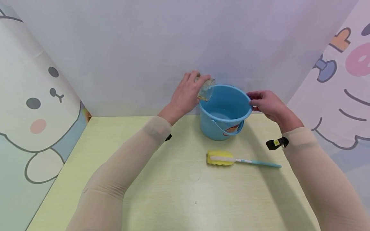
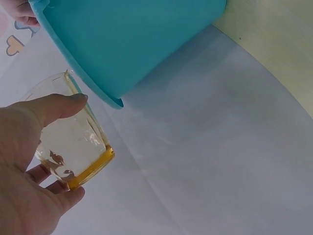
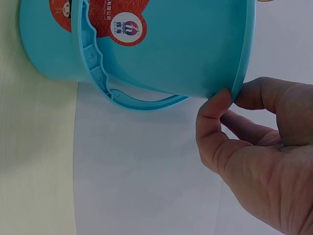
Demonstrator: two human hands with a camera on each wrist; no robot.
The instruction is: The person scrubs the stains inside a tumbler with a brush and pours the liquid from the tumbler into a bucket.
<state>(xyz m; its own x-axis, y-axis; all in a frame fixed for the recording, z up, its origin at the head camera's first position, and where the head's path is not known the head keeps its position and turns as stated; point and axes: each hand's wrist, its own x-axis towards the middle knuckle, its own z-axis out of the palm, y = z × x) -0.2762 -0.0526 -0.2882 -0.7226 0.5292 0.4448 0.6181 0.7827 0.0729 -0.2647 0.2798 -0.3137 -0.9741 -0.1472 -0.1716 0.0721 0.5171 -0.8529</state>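
Observation:
My left hand [image 1: 188, 91] grips a clear glass cup [image 1: 207, 89] with an amber-tinted base, thumb on one side and fingers on the other. The glass is tipped over the left rim of a blue plastic bucket [image 1: 212, 126], its mouth toward the inside. In the left wrist view the glass [image 2: 73, 137] looks see-through, close beside the bucket's rim [image 2: 80, 73]. My right hand [image 1: 267, 104] pinches the bucket's right rim between thumb and fingers. A little clear liquid shows at the bucket's bottom. The bucket's handle [image 3: 98, 73] hangs down at the front, over a red label [image 3: 110, 19].
A sponge brush with a yellow head [image 1: 219, 158] and a blue-tipped handle [image 1: 264, 163] lies in front of the bucket on the pale wooden table [image 1: 162, 199]. Behind stands a plain light wall [image 1: 130, 57]; cartoon-printed panels [image 1: 34, 83] flank both sides.

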